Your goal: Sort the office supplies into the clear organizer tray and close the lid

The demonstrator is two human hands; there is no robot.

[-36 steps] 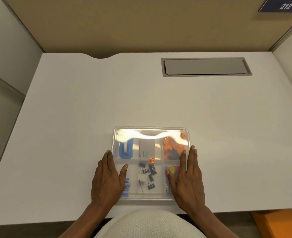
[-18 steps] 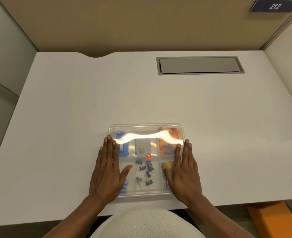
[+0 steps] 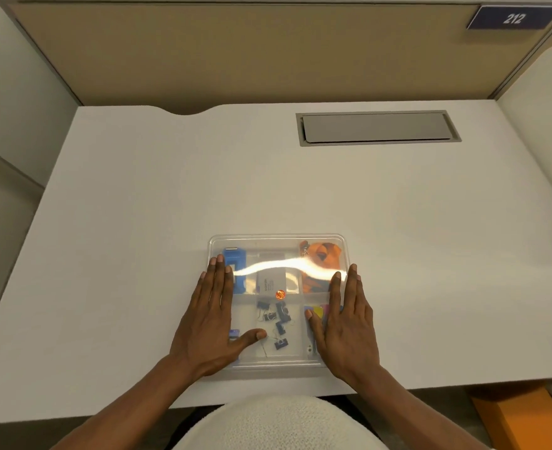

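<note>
The clear organizer tray (image 3: 277,241) lies near the desk's front edge with its clear lid down over it. Through the lid I see a blue stapler-like item (image 3: 237,264) at back left, a grey card box (image 3: 273,280) in the middle, an orange lanyard (image 3: 321,254) at back right, several black binder clips (image 3: 279,318) in the front middle and coloured sticky tabs (image 3: 318,311) at front right. My left hand (image 3: 211,323) presses flat on the lid's left side. My right hand (image 3: 346,323) presses flat on its right side. Both hands have straight fingers.
The white desk (image 3: 138,222) has a grey cable hatch (image 3: 376,128) at the back right and a notch in its back edge. Tan and white cubicle walls enclose it, with a "212" sign (image 3: 513,17). An orange object (image 3: 524,420) sits below the desk's front right.
Both hands slid forward along the lid and lie flatter on it. The glare on the lid shifted from a wide patch to a thin band.
</note>
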